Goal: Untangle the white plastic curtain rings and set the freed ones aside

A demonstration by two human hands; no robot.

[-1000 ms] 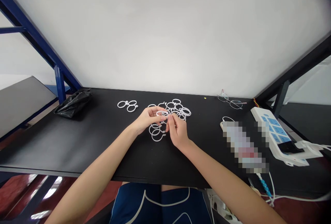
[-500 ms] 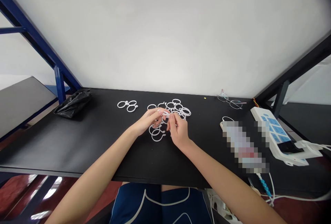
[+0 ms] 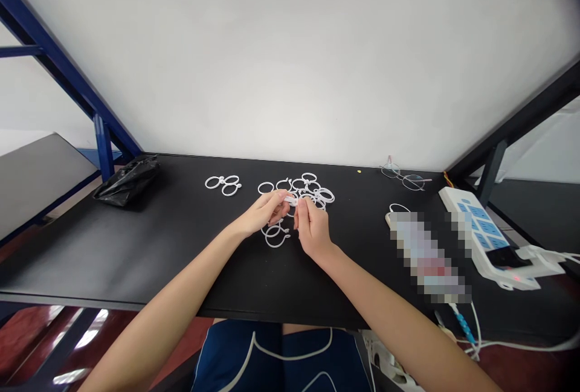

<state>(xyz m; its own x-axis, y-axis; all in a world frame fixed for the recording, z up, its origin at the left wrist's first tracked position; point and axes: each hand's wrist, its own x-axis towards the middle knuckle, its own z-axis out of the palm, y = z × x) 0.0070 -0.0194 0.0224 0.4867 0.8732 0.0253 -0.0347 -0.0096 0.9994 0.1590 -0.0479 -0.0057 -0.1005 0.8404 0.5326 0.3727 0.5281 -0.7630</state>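
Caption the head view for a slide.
Left hand and right hand pinch a white ring above a black table.

Smooth plastic rings — crinkled bag

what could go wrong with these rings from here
The white ring between the left hand and right hand is held by the fingertips, so it might slip and drop among the loose rings.
Those rings overlap, and some have open ends, so lifting one could drag another along.
A blue-sleeved cable lies close to the right forearm; a sideways swing might tug it.
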